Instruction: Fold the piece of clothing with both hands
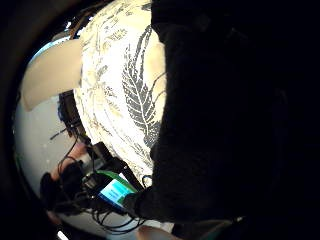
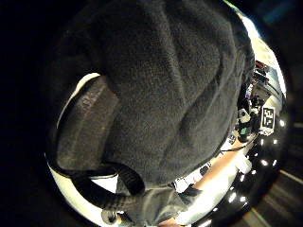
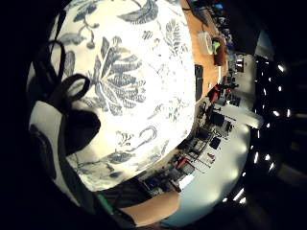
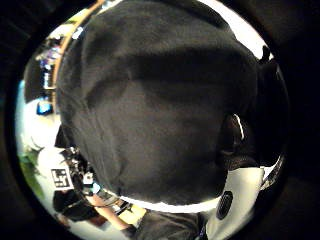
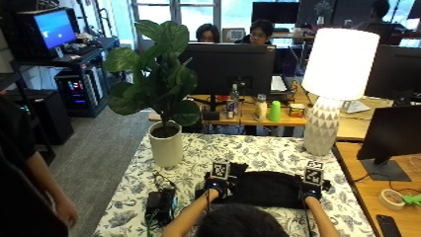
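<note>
A black garment (image 5: pixel 263 188) lies bunched in a low, wide heap on the floral tablecloth (image 5: pixel 263 153), right in front of me. My left hand (image 5: pixel 215 190) holds its left end and my right hand (image 5: pixel 312 191) holds its right end, fingers curled into the cloth. Both thumb side palm views are filled by the black fabric (image 2: pixel 165 94) (image 4: pixel 160 110), close to each palm. In the left little finger side view the garment (image 1: pixel 215 125) covers half of the patterned cloth (image 1: pixel 125 90). The right little finger side view shows mostly bare tablecloth (image 3: pixel 134 86).
A white pot with a big leafy plant (image 5: pixel 166 143) stands at the table's far left. A white lamp (image 5: pixel 323 123) stands at the far right. A black device with cables (image 5: pixel 160 202) lies to my left. A wooden desk (image 5: pixel 385 197) adjoins on the right.
</note>
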The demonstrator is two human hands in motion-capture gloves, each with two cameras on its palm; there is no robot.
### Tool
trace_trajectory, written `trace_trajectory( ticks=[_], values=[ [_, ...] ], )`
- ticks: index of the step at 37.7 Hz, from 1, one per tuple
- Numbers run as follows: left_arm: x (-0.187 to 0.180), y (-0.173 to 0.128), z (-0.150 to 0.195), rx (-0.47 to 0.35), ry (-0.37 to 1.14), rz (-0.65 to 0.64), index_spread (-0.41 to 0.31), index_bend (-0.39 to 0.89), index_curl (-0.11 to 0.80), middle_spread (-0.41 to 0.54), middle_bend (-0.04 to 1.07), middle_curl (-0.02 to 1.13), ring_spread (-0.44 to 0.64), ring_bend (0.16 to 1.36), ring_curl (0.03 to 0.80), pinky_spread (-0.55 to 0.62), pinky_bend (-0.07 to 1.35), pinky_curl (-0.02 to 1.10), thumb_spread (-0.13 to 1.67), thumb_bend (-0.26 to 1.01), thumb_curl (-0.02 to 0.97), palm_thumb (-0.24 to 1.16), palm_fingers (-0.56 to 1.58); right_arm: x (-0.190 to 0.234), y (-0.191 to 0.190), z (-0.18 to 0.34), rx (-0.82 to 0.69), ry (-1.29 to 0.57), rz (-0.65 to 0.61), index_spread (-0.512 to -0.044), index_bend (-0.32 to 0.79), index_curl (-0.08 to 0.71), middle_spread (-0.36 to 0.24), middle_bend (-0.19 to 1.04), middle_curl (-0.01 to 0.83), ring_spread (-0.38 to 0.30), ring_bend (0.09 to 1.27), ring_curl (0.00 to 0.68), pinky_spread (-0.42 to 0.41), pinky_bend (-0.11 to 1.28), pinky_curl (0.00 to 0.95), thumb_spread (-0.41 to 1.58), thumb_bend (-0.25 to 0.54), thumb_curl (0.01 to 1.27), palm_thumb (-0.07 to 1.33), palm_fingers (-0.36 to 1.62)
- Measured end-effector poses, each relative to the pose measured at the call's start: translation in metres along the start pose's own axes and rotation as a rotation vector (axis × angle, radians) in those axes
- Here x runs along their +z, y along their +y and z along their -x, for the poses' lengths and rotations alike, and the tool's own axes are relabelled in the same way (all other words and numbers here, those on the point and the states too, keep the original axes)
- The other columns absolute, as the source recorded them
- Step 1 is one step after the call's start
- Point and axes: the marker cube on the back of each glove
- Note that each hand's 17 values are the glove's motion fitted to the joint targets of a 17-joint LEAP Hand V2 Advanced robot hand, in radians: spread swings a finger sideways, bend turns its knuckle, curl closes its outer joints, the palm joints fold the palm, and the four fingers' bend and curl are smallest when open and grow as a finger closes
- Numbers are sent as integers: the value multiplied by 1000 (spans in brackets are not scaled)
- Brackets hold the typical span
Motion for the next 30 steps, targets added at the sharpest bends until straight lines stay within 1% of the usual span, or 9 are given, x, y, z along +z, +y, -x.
trace_trajectory(
  ticks=[1, 2, 6, 10, 13, 15, 19, 24, 30],
  values=[
    [-2, 0, 1, 22, 7, 18, 15, 147, 316, 225, 158, 257, 298, 593, 349, 359, 614, 395, 1284, -10, 173, 158, 146, -3, -5, 2, -43, -11, -60, -174, 90, 100, -101, 274, 445, -178, 727, 443, -274, 831, 413, 1152, 90, 431, 939, 1111],
    [-5, 1, 2, 38, 17, 41, 12, 152, 318, 229, 158, 256, 300, 596, 348, 360, 607, 390, 1286, -10, 173, 158, 146, -4, -5, 3, -60, -15, -69, -189, 166, 130, -116, 308, 459, -182, 736, 449, -285, 782, 402, 1131, 107, 441, 983, 1233],
    [-20, 6, 9, 57, 112, 110, 12, 172, 325, 241, 149, 251, 317, 588, 341, 363, 609, 385, 1288, -3, 180, 179, 143, -11, 5, 4, -75, -29, 63, -202, 170, 172, -135, 360, 480, -193, 732, 458, -307, 729, 398, 1081, 104, 450, 1033, 1297],
    [-49, 12, 20, 62, 189, 74, 12, 186, 336, 242, 151, 248, 321, 583, 335, 366, 599, 377, 1289, -7, 184, 186, 162, -35, -11, 16, -291, -111, -84, -210, 168, 208, -145, 382, 491, -203, 732, 460, -322, 708, 397, 1031, 89, 456, 1063, 1321],
    [-82, 19, 36, 51, 197, -40, 11, 173, 337, 233, 152, 245, 301, 595, 332, 348, 597, 371, 1286, -10, 185, 188, 202, -66, -46, 33, -295, -173, -213, -215, 170, 231, -151, 386, 496, -209, 730, 459, -329, 700, 397, 997, 70, 463, 1070, 1322],
    [-100, 27, 45, 42, 194, -77, 11, 174, 340, 231, 153, 247, 297, 594, 331, 343, 595, 369, 1285, -10, 186, 189, 211, -87, -47, 41, -288, -188, -272, -218, 167, 244, -154, 390, 499, -217, 728, 459, -332, 702, 400, 960, 47, 470, 1063, 1318],
    [-124, 41, 60, 32, 208, -87, 8, 174, 346, 224, 149, 246, 290, 591, 330, 338, 596, 369, 1284, -11, 187, 191, 215, -125, -14, 65, -349, -185, -313, -218, 159, 266, -158, 394, 503, -223, 730, 460, -332, 702, 404, 909, 19, 484, 1067, 1315],
    [-137, 14, 80, 88, 211, -137, 6, 175, 352, 220, 145, 243, 293, 587, 326, 332, 596, 367, 1283, -11, 188, 192, 221, -158, 41, 116, -492, -205, -370, -219, 152, 287, -162, 396, 508, -224, 727, 462, -335, 710, 413, 847, -17, 504, 1063, 1299],
    [-155, 38, 108, 9, 212, -246, 4, 173, 358, 218, 143, 238, 294, 582, 321, 330, 593, 364, 1284, -12, 189, 192, 225, -163, 102, 201, -656, -218, -418, -220, 151, 309, -164, 391, 509, -231, 723, 463, -335, 708, 419, 744, -33, 535, 1037, 1283]
  ],
)
